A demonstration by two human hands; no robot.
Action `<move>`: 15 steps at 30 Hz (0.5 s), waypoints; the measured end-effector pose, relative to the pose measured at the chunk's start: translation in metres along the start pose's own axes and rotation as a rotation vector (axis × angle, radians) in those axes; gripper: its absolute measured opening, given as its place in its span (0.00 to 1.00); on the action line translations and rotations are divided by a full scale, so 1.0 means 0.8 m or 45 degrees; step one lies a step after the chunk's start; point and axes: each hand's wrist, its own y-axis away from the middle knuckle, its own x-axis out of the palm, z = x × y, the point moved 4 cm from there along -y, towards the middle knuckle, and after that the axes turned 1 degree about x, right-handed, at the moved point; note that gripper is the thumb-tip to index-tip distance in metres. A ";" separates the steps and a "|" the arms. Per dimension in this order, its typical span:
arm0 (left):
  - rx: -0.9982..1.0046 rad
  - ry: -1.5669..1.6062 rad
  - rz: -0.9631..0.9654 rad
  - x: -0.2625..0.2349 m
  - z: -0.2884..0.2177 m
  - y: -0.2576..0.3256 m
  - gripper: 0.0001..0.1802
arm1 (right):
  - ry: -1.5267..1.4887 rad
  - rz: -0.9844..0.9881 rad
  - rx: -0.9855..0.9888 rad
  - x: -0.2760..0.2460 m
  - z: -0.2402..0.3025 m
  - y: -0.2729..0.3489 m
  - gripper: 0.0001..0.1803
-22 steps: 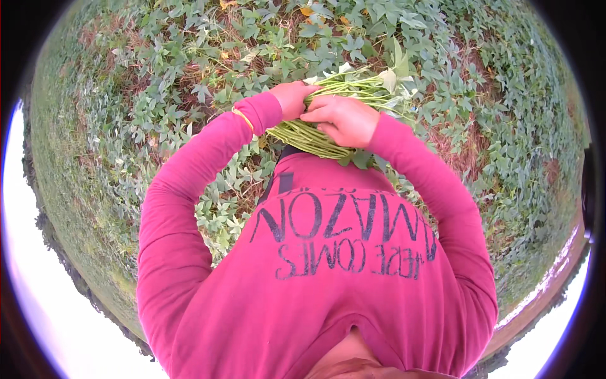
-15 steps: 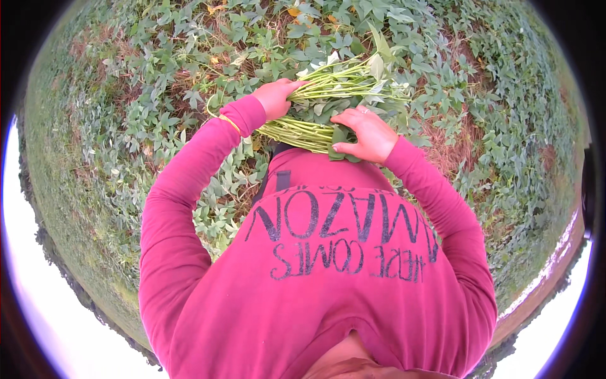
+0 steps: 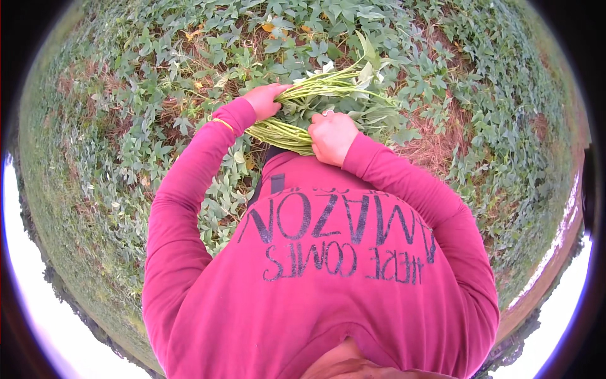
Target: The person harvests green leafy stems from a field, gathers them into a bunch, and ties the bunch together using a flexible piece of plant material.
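Fingers [image 3: 320, 117] of 2 hands around 1 bundle of green stems [image 3: 297, 114].

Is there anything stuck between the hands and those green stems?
Nothing visible. The left hand is closed around the bundle of green stems near its middle, and the right hand grips the cut ends. Both touch the stems directly, above the leafy ground plants.
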 end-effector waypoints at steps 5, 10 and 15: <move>0.004 0.088 -0.101 -0.003 -0.031 0.028 0.39 | -0.162 0.424 0.020 -0.015 -0.007 0.001 0.15; 0.124 0.155 -0.215 0.000 -0.018 0.037 0.40 | -0.180 0.153 0.129 -0.141 -0.032 -0.044 0.36; 0.087 0.122 -0.188 -0.011 -0.032 0.044 0.42 | 0.279 0.071 0.122 -0.034 -0.051 -0.050 0.52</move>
